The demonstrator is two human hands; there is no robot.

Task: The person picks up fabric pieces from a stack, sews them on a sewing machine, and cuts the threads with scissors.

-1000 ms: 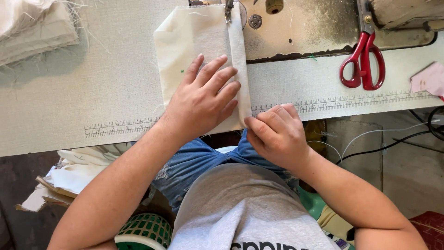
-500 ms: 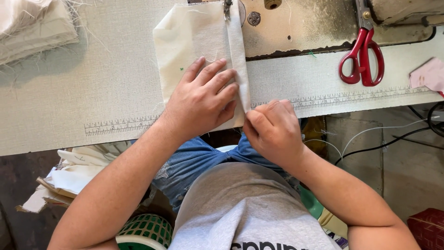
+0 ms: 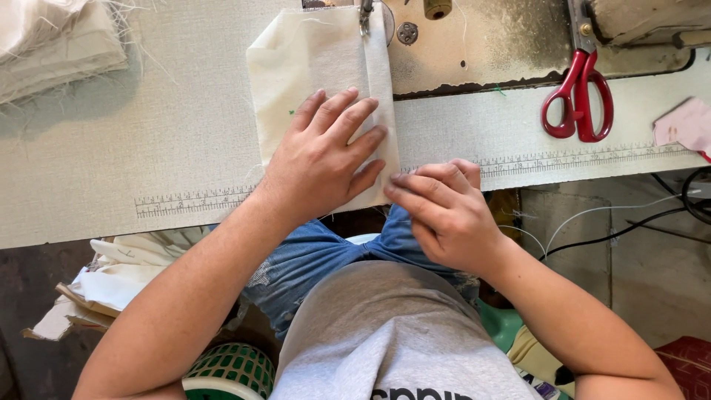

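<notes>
Beside red scissors (image 3: 578,96), both hands (image 3: 326,155) press cream cloth (image 3: 311,59).

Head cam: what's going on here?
A person sits at a sewing machine. The left hand lies flat on a cream fabric piece, pressing it to the table. The right hand pinches the fabric's folded right edge at its near corner. The far end of the fold sits under the presser foot. Red scissors lie to the right, untouched.
</notes>
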